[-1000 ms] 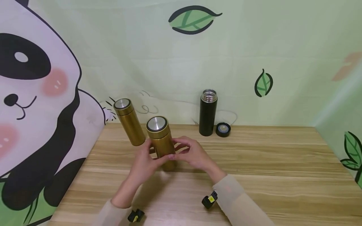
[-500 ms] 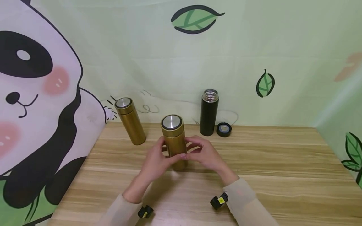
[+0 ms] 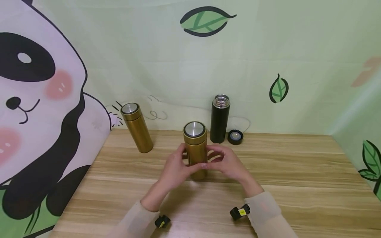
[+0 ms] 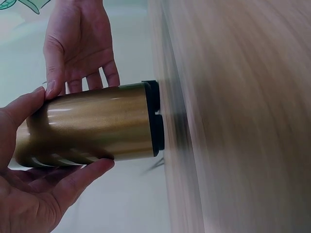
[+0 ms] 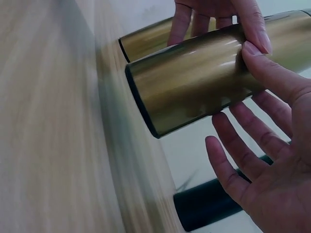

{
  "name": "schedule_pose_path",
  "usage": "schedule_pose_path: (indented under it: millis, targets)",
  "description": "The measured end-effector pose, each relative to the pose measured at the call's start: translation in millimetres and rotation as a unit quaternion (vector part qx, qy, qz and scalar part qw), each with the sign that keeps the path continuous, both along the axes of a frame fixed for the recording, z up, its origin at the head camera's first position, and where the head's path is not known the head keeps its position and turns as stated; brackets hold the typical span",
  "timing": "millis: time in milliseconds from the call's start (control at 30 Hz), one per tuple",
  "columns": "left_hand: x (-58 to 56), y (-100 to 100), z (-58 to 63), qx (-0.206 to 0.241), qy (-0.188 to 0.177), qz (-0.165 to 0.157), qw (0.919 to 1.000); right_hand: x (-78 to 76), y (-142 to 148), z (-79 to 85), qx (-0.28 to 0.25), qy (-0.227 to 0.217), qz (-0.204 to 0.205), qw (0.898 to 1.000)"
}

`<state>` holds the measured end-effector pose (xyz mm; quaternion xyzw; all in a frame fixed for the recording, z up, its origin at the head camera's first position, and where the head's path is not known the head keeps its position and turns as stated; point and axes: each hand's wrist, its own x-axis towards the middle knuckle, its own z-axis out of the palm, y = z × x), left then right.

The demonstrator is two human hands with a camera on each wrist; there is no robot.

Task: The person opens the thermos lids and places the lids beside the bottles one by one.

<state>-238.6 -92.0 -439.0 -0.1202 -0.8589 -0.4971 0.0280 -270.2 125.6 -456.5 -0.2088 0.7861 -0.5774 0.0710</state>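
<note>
In the head view a gold thermos (image 3: 196, 152) with a steel-topped lid stands upright between both hands. My left hand (image 3: 175, 169) grips its left side, thumb across the front and fingers behind. My right hand (image 3: 230, 164) holds the right side, its thumb tip meeting the left thumb on the front. The right wrist view shows the right fingers (image 5: 243, 141) spread along the thermos, only some of them touching it. Whether the base touches the table cannot be told. The lid is on; both hands are below it.
A second gold thermos (image 3: 138, 130), lid on, stands at the back left of the wooden table (image 3: 297, 178). Behind the held one is an open black thermos (image 3: 219, 122), its black lid (image 3: 235, 137) lying to its right. A printed cloth (image 3: 250, 43) hangs behind.
Both hands have carried the gold thermos to the right, away from the second gold one and in front of the black thermos. The grip looks the same. The other things stay put.
</note>
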Motion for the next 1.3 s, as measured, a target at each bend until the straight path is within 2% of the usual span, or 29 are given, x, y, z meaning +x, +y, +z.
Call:
schedule_pose_path:
  millis: [267,667,1067,1300]
  targets:
    - [-2.9,16.9,1.2,0.001,-0.012,-0.023,0.9997,0.0,21.5,5.8,0.029,0.006,-0.002,1.000]
    - [-6.3,35.9,-3.3,-0.007,-0.005,-0.039,0.9992,1.7,40.9,15.1,0.053,0.005,0.012,0.999]
    - [-7.0,47.3,-6.1,-0.023,-0.024,-0.058,0.9978,2.5,51.6,15.7,0.089,-0.009,0.003,0.996]
    - [-5.8,50.2,-11.0,-0.029,-0.015,-0.067,0.9972,2.8,54.8,14.9,0.098,0.001,0.015,0.995]
